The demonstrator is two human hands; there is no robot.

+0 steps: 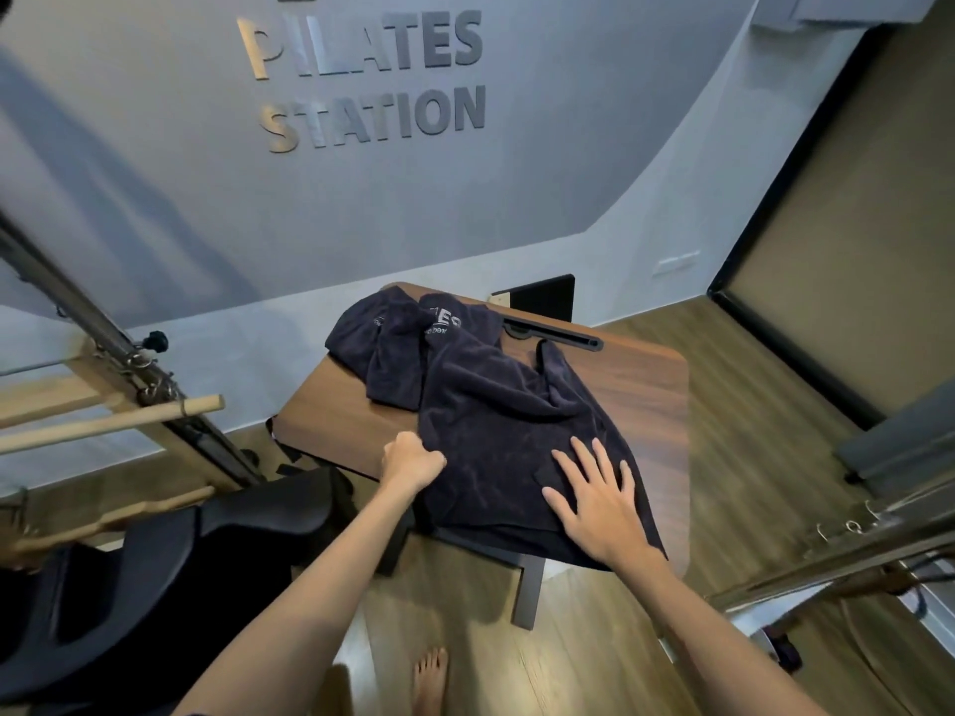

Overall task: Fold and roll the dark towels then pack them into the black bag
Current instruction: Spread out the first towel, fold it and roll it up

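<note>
Dark navy towels [496, 405] lie crumpled in a heap on a small wooden table [641, 385], one showing pale printed lettering at the far end. My left hand [411, 459] grips the left edge of the nearest towel in a fist. My right hand [594, 501] lies flat with spread fingers on the same towel near the table's front edge, where the cloth hangs slightly over. A black bag [134, 576] sits on the floor to the left of the table, below my left arm.
Pilates equipment with wooden bars [108, 418] and a metal frame stands at the left. Another metal frame with hooks [847, 529] is at the right. A grey wall lies behind the table. My bare foot [430, 679] is on the wooden floor.
</note>
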